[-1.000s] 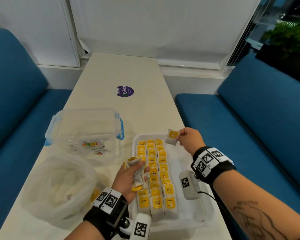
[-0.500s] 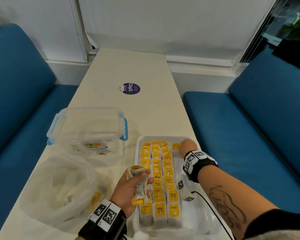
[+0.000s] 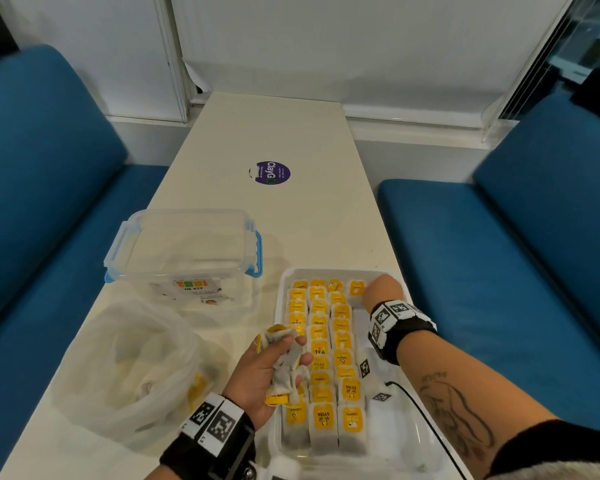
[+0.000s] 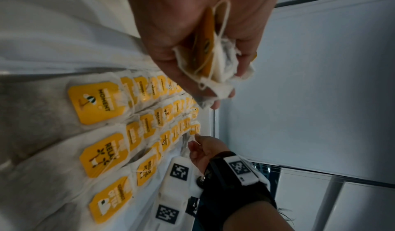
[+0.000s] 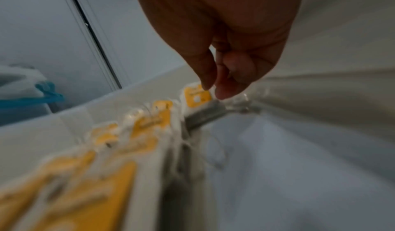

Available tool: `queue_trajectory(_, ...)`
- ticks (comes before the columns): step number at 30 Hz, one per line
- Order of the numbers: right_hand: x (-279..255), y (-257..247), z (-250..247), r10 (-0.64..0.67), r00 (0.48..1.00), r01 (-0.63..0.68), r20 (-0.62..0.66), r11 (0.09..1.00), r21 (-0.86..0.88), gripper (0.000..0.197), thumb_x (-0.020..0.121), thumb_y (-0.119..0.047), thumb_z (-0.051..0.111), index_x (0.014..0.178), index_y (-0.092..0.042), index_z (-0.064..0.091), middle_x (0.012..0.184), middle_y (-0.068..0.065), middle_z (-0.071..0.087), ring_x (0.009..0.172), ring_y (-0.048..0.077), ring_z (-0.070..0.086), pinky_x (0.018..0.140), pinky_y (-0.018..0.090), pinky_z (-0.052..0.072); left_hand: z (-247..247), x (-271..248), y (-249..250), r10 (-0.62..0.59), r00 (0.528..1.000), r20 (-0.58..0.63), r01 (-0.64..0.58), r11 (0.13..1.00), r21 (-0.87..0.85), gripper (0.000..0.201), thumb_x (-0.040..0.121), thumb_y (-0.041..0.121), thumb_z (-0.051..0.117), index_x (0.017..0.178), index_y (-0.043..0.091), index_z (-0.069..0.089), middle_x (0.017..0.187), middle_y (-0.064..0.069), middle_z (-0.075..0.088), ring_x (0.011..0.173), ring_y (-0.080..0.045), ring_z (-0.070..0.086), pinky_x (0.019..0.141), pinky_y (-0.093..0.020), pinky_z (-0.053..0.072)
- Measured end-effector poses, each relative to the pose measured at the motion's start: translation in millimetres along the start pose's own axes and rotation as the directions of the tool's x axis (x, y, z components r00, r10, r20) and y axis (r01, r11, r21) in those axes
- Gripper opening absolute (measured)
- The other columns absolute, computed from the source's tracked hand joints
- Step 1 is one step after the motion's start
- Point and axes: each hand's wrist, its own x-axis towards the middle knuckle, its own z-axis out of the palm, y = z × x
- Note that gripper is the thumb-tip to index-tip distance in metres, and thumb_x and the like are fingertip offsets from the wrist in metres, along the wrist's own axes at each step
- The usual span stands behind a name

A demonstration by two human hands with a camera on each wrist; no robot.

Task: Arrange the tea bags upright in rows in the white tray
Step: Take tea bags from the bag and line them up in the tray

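Note:
The white tray (image 3: 340, 271) lies on the table in front of me, with three long rows of yellow-tagged tea bags (image 3: 321, 351) (image 4: 107, 150) standing in it. My right hand (image 3: 371, 294) (image 5: 213, 91) (image 4: 196, 140) is at the tray's far right corner. Its thumb and fingertip pinch the top of one tea bag (image 3: 356, 289) (image 5: 196, 96), which stands at the head of a fourth row. My left hand (image 3: 291, 348) (image 4: 213, 82) hovers over the tray's left edge and grips a bunch of tea bags (image 3: 283, 368) (image 4: 213, 62).
A clear plastic box with blue clips (image 3: 184, 247) stands left of the tray. A crumpled clear bag (image 3: 129, 368) holding a few tea bags lies in front of it. A purple sticker (image 3: 272, 172) marks the table farther off. Blue benches flank the table.
My right hand has carried its tea bag from above the tray's far edge down into the far right corner. The left hand keeps its bunch and has barely moved.

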Motion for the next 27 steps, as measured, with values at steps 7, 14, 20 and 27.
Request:
queue_trajectory(7, -58, -17, -41, -0.212, 0.973, 0.225, -0.085, 0.819, 0.528, 0.016, 0.087, -0.010, 0.061, 0.102, -0.011, 0.056, 0.097, 0.009, 0.062, 0.080, 0.019, 0.062, 0.064, 0.020, 0.049, 6, 6, 1, -0.066, 0.997, -0.043, 0.064, 0.997, -0.029, 0.024, 0.094, 0.032, 0.046, 0.099, 0.011, 0.057, 0.094, -0.011, 0.067, 0.061, -0.020, 0.069, 0.041, -0.020, 0.048)
queue_trajectory(14, -124, -23, -46, -0.491, 0.871, 0.397, 0.029, 0.736, 0.548, 0.007, 0.087, -0.012, 0.062, 0.088, -0.018, 0.058, 0.069, -0.003, 0.056, 0.049, 0.004, 0.053, 0.045, 0.009, 0.041, 21, 3, -1, -0.047, 0.997, 0.067, 0.042, 0.996, 0.078, 0.025, 0.095, 0.032, 0.045, 0.104, 0.014, 0.059, 0.087, -0.013, 0.067, 0.059, -0.022, 0.064, 0.039, -0.020, 0.045)
queue_trajectory(20, -137, -20, -45, -0.465, 0.873, 0.303, 0.147, 0.753, 0.585, 0.020, 0.083, -0.026, 0.069, 0.089, -0.008, 0.061, 0.058, -0.001, 0.058, 0.038, 0.002, 0.052, 0.032, 0.011, 0.030, 16, 0, -12, -0.016, 0.982, 0.186, -0.030, 0.970, 0.241, 0.021, 0.080, 0.018, 0.069, 0.095, 0.010, 0.057, 0.093, -0.018, 0.060, 0.057, -0.024, 0.057, 0.043, -0.025, 0.043)
queue_trajectory(27, -140, -12, -30, -0.464, 0.886, 0.361, -0.012, 0.674, 0.644, 0.024, 0.074, 0.003, 0.072, 0.067, -0.017, 0.061, 0.064, 0.004, 0.060, 0.053, 0.011, 0.058, 0.055, 0.022, 0.051, 13, -9, -9, 0.011, 0.975, 0.220, -0.079, 0.950, 0.303, 0.033, 0.074, 0.030, 0.061, 0.102, 0.012, 0.065, 0.090, -0.011, 0.062, 0.061, -0.021, 0.059, 0.043, -0.024, 0.044)
